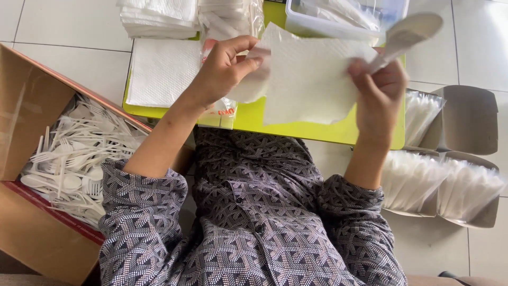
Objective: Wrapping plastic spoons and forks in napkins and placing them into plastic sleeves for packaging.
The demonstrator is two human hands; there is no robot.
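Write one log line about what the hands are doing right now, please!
left hand: pinching napkin edge | right hand: holding napkin plus white plastic spoon | beside: cardboard box of cutlery, yellow-green table

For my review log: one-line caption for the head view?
Left hand and right hand hold a white napkin, the right also gripping a white plastic spoon, above a yellow-green table.
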